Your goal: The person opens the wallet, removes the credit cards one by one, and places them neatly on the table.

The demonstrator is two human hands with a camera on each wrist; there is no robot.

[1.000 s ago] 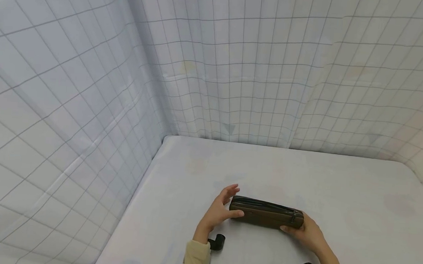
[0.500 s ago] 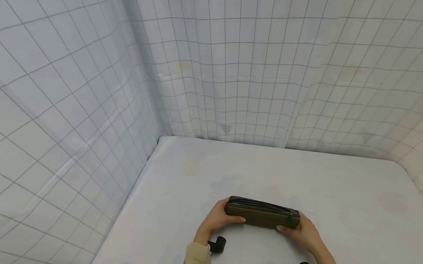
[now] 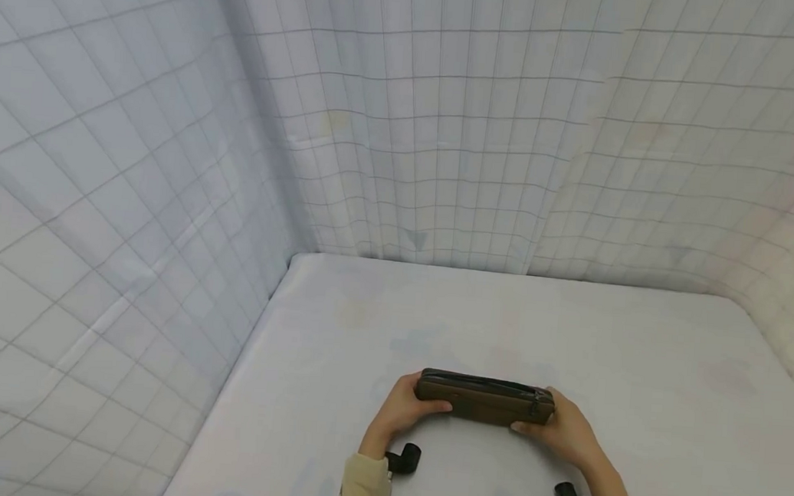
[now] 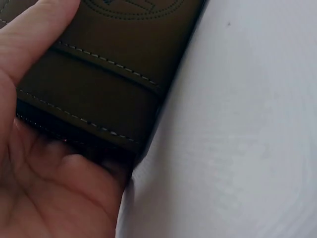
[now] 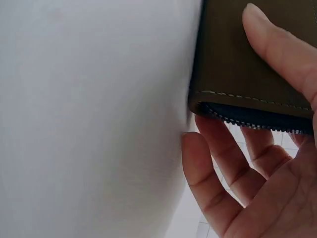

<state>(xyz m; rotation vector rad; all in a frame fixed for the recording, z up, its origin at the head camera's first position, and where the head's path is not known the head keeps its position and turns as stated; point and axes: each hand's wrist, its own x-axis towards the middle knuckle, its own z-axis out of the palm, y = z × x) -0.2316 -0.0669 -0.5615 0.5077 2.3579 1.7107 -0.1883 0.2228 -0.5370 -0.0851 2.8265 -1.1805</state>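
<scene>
Both ends of one brown zip wallet (image 3: 486, 405) are held, one by the left hand (image 3: 403, 407) and the other by the right hand (image 3: 564, 429). The wallet is between them, at the near part of the white worktop (image 3: 503, 317), and its right end is slightly nearer to the person. Whether its lower edge touches the surface, I cannot say surely from these views.

The left thumb (image 4: 37, 35) lies almost straight on the stitched face, with the palm turned toward the wallet's end; the other left fingers are mostly hidden. The right thumb (image 5: 280, 49) is on the brown face also, while the right fingers (image 5: 218, 153) are bent, with gaps between, beside the zip teeth (image 5: 270, 128). Both forearms reach forward, and the right one slants inward more strongly. Pale yellow sleeves (image 3: 364, 492) end below the wrists. Behind stands grid-lined white cloth (image 3: 474, 130).
</scene>
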